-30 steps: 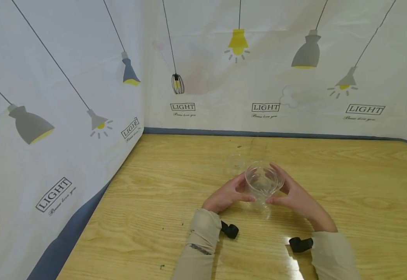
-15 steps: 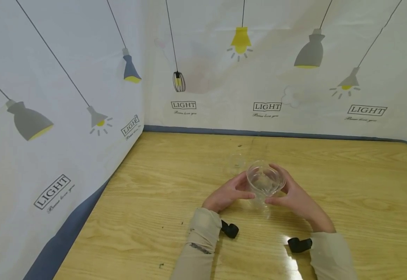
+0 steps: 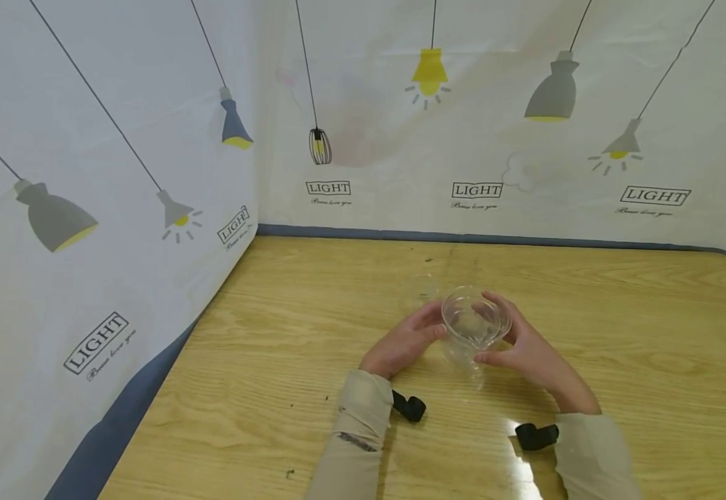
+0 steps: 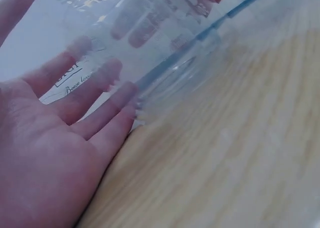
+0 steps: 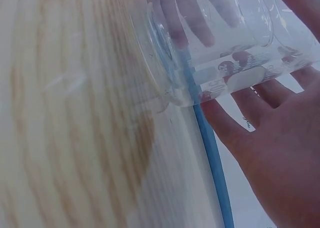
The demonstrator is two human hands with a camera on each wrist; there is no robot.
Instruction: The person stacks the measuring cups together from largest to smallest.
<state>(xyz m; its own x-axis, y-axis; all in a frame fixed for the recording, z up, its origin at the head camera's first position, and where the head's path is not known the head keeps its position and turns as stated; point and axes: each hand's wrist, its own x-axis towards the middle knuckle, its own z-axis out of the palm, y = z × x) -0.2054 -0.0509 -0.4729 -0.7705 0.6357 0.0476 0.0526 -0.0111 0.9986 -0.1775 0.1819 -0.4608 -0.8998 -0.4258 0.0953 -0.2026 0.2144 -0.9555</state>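
A clear glass beaker [image 3: 475, 323] with white printed marks and a pouring lip is upright between both hands, its base at the wooden tabletop. On its left side my left hand [image 3: 403, 344] touches the glass; in the left wrist view the fingers [image 4: 95, 108] are nearly straight and spread along the wall. My right hand [image 3: 528, 351] holds the beaker [image 5: 215, 53] from the right, thumb at the front and fingers reaching round behind. Through the glass in the right wrist view, fingertips show and a ring line crosses the inside.
A small, faint clear round thing [image 3: 423, 286] stands behind the beaker to the left. The wooden table [image 3: 263, 361] meets a white sheet [image 3: 369, 125] printed with lamps along the back and left. Black mounts [image 3: 409, 407] stick out from both sleeves.
My left thumb has drawn back from the beaker's front to its left side, and the left fingers have loosened. The right hand and beaker have stayed nearly in place.
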